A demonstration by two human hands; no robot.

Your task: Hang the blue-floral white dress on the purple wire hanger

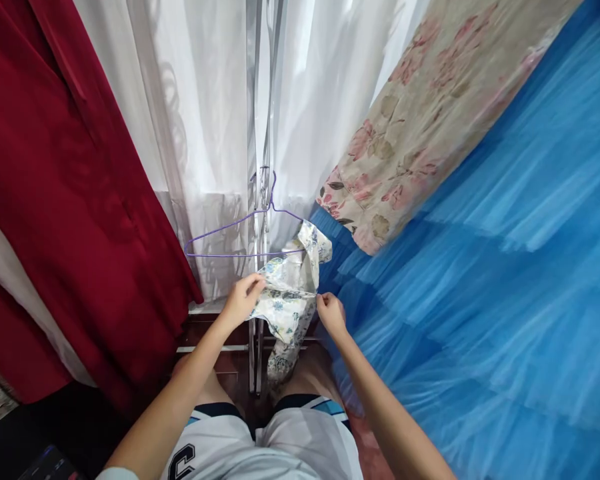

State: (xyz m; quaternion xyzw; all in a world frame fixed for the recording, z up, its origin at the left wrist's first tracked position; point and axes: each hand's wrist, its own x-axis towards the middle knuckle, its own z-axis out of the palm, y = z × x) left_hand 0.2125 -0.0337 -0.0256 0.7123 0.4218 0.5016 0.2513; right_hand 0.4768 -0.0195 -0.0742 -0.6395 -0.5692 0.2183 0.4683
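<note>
A white garment with a blue and green floral print (286, 327) hangs from the right end of a purple wire hanger (220, 230). The hanger's left side is bare, and its hook catches on a metal stand (259, 333). My left hand (243, 298) pinches the garment's left part between thumb and fingers. On the other side, my right hand (331, 312) is closed on the garment's right edge. Between both hands the cloth is pulled taut, while its lower part dangles above my knees.
Red curtains (80, 187) fall on the left, with white curtains (205, 100) behind the stand. At right hang a beige cloth with pink flowers (395, 147) and a large ruffled blue tulle skirt (495, 300). A dark object (45, 427) sits at lower left.
</note>
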